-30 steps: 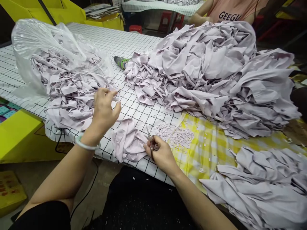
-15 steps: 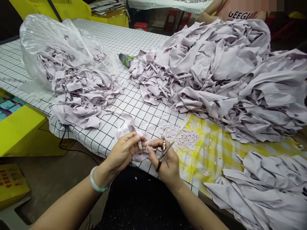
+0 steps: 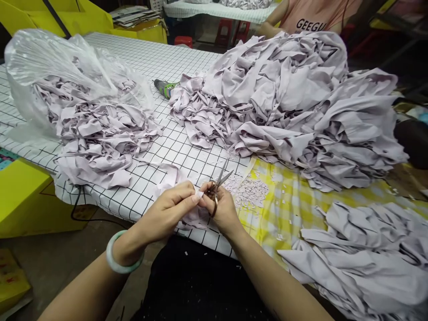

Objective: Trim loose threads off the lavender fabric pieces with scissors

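Note:
My left hand is closed, pinching the edge of a pale lilac fabric piece between thumb and fingers. That piece lies partly on the table's front edge, and a strip of it trails to the left. In my right hand are small scissors, their handle loops around the fingers and their parted blades pointing up and away. The right thumb and a fingertip are close to the left fingertips at the fabric's edge; whether they touch it I cannot tell. Small fabric snippets lie beyond the scissors.
A big heap of lilac fabric covers the right back. On the left, fabric strips spill from a clear plastic bag. More fabric lies at front right by a yellow checked cloth. A person is behind the heap.
The scissors have swung from lying low across my right palm to pointing up, with blades apart. My left hand has turned, its back now facing up. The view has shifted slightly right.

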`<action>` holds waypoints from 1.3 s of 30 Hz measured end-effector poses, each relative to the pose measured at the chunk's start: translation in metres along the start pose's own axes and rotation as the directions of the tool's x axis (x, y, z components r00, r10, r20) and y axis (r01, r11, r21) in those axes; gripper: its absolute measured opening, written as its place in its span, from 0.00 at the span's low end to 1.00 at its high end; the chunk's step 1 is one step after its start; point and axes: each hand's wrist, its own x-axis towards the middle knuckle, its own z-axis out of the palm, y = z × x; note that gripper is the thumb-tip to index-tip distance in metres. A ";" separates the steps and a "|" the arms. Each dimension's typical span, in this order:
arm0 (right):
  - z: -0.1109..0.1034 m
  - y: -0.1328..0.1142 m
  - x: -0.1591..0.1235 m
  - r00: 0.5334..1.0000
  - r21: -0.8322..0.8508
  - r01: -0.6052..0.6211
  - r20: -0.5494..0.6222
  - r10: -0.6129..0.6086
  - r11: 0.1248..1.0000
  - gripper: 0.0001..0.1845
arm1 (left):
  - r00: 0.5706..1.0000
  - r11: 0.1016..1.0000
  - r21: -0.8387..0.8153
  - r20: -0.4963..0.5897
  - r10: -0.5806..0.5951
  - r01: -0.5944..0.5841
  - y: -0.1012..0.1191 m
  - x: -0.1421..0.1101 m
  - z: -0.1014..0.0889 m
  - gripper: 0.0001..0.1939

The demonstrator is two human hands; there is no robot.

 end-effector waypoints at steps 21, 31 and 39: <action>-0.086 -0.009 -0.045 0.950 -0.805 0.252 0.101 -0.294 0.537 0.27 | 0.986 0.973 -0.175 -0.092 0.136 -0.151 -0.043 0.040 0.074 0.18; -0.097 -0.006 -0.048 0.948 -0.796 0.264 0.110 -0.297 0.545 0.28 | 0.965 0.964 -0.048 -0.018 0.263 -0.263 -0.042 0.046 0.082 0.15; -0.100 -0.006 -0.048 0.949 -0.795 0.248 0.085 -0.303 0.553 0.28 | 0.951 0.951 0.012 -0.013 0.308 -0.307 -0.042 0.048 0.088 0.17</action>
